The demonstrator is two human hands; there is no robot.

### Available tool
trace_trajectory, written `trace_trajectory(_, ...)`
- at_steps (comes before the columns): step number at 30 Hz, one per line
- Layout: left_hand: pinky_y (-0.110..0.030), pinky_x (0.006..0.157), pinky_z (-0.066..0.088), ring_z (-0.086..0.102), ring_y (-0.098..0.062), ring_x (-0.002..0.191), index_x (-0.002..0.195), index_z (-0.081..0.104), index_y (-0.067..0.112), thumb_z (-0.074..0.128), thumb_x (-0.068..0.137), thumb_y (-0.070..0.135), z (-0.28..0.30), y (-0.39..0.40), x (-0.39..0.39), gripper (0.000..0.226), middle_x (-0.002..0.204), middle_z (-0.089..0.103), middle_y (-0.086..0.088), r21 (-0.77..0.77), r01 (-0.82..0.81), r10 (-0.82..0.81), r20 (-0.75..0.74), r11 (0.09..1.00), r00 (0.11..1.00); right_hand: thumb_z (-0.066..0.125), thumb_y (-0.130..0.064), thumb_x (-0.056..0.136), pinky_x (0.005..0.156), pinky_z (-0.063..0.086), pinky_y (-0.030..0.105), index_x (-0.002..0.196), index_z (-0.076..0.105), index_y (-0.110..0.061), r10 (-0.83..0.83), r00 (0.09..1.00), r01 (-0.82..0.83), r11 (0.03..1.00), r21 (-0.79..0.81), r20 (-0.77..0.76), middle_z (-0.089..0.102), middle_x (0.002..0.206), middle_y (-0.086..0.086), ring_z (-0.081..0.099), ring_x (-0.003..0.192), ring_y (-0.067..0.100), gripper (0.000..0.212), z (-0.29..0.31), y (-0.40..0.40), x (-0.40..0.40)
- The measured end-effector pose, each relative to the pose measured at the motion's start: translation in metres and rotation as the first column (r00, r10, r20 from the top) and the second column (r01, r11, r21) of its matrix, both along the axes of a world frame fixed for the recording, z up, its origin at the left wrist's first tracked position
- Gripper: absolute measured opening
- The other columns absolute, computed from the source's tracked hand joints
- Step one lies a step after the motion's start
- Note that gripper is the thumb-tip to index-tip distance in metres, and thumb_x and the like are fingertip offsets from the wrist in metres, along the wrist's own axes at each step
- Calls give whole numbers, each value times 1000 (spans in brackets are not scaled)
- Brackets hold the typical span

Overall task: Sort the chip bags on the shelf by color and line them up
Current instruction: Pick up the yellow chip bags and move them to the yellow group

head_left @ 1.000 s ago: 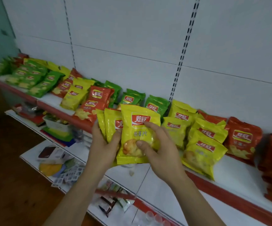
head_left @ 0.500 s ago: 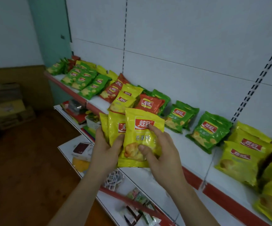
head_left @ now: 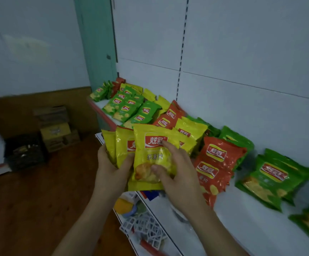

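Hands gather like colours: left hand clasps fanned glossy yellow chip bags; right hand pinches the front yellow bag for lining up.

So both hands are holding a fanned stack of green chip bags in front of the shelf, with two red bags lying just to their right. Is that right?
Not quite: the head view shows the fanned bags are yellow chip bags, not green. The left hand and right hand do hold them in front of the shelf, with two red bags lying just to their right.
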State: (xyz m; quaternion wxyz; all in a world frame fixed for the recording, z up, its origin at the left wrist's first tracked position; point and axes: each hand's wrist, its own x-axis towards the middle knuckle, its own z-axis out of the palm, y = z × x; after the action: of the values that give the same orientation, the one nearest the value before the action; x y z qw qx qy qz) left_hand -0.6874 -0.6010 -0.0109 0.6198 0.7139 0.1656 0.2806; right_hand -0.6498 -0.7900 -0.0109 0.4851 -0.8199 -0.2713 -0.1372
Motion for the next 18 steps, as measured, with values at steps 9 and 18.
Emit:
trace_trajectory(9, -15, 64, 52, 67, 5, 92, 147, 36, 34, 77, 92, 41, -10, 120, 55, 69, 117, 64, 19, 53, -139, 140, -10, 989, 990, 68, -48, 100, 91, 32, -5, 156, 36, -51, 88, 996, -87, 996, -24, 31, 45, 147, -21, 33, 125, -28, 65, -6, 122, 74)
trace_trajectory(18, -7, 64, 49, 63, 13, 91, 150, 36, 30, 73, 86, 52, 0, 269, 116, 77, 115, 63, 23, 60, -133, 130, 50, 989, 990, 66, -52, 99, 90, 33, -2, 153, 28, -63, 75, 995, -70, 995, -71, 72, 43, 147, -19, 36, 128, -21, 67, 7, 271, 135)
